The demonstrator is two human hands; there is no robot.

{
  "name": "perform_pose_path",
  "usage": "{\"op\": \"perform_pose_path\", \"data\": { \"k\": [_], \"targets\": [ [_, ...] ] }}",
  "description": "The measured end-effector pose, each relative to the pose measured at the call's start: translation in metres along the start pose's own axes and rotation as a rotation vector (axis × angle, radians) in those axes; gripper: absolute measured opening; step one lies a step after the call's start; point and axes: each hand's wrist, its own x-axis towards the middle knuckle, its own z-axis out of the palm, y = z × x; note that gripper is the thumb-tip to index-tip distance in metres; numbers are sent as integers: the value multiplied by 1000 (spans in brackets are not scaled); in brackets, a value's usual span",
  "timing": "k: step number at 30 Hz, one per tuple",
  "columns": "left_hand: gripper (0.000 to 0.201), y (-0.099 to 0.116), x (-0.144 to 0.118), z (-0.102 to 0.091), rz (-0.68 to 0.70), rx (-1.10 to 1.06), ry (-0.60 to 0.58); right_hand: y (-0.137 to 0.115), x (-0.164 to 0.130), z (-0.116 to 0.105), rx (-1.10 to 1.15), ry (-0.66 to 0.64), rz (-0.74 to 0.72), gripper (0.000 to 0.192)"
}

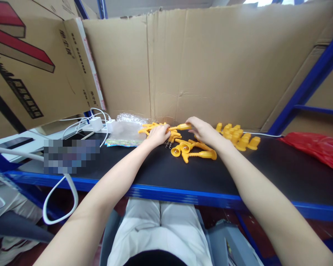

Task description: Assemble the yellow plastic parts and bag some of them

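Flat black shelf [161,170] below, my left hand [157,135] and right hand [202,130] pinch a long yellow plastic stick [181,127]; too loose, it may fall.

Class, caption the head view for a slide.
Bare left hand and right hand at opposite ends of a ribbed yellow plastic piece above a flat black shelf.

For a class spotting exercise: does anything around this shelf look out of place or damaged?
Yes: a white cable loops down over the blue front rail at left, rather than lying flat. The cardboard panel behind has a ragged top edge.
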Motion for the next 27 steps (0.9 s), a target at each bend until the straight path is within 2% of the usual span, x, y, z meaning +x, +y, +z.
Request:
{"op": "perform_pose_path", "data": {
  "k": [4, 11, 18, 23, 27],
  "targets": [
    [34, 2, -3, -7, -21, 59, 31, -3, 0, 3, -128, 4, -17, 24],
    [34, 20, -9, -11, 13, 106, 53, -8, 0, 18, -236, -66, 36, 25],
    [30, 24, -3, -9, 15, 84, 44, -16, 6, 14, -364, -71, 68, 16],
    [27, 20, 2, -6, -21, -114, 13, -20, 8, 13, -446, -53, 24, 16],
    [24, 14, 5, -2, -43, -392, -106, -23, 9, 12, -510, -34, -44, 20]
  ]
}}
